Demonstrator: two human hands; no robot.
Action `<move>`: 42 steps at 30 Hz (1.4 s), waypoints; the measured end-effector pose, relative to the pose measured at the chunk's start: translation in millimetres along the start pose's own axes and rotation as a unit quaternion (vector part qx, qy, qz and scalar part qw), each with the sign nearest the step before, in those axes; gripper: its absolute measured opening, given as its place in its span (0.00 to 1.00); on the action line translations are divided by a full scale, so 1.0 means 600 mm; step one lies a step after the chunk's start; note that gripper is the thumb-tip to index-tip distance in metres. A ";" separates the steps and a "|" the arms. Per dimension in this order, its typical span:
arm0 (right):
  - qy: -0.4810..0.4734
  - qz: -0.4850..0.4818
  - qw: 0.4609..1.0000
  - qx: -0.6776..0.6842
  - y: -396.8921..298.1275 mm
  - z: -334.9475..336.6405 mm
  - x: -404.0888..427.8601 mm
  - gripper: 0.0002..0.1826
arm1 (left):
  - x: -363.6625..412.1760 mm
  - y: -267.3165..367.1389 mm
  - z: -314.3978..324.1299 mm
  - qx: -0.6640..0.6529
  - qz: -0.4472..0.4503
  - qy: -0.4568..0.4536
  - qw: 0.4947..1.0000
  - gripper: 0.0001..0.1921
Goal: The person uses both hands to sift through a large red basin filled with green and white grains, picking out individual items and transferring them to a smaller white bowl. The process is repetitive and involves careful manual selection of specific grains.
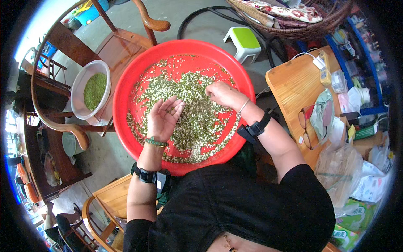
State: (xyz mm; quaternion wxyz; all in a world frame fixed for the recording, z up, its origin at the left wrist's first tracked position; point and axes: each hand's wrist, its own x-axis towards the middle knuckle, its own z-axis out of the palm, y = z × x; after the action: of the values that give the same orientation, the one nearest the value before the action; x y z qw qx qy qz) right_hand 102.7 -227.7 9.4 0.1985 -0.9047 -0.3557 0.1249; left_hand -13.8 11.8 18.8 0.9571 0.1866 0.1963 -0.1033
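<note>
A wide red plastic basin (126,132) stands before me, its floor strewn with a mix of small green and whitish pieces (195,116), which look like seeds or chopped plant bits. My left hand (165,118) is palm up over the left part of the mix, fingers slightly curled, with a few small green pieces in the palm. At the right part of the mix, my right hand (222,94) is palm down with its fingertips bent together just above or in the pieces; what lies between them is hidden.
On a wooden armchair (122,47) at the left rests a translucent bowl (75,94) of green pieces. A green-topped stool (244,37) and black hose (189,22) are beyond the basin. At right, a wooden table (283,85) holds glasses (303,126), a power strip (324,71) and bags.
</note>
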 end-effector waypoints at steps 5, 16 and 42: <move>-0.059 0.016 0.998 -0.011 0.002 0.000 0.016 0.11 | -0.002 -0.001 0.004 0.009 0.006 0.008 1.000 0.24; -0.065 -0.026 0.997 -0.013 0.003 0.010 0.028 0.13 | 0.000 -0.002 -0.002 0.008 0.006 0.008 1.000 0.23; -0.056 -0.019 0.998 -0.014 -0.018 -0.006 0.032 0.05 | -0.003 0.000 -0.003 0.037 0.025 -0.010 0.999 0.19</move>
State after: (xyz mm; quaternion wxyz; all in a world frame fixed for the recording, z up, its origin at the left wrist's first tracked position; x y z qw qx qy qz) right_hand 111.1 -207.9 15.7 0.1681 -0.8920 -0.3851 0.1664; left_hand -16.0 13.0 17.9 0.9536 0.2259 0.1784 -0.0880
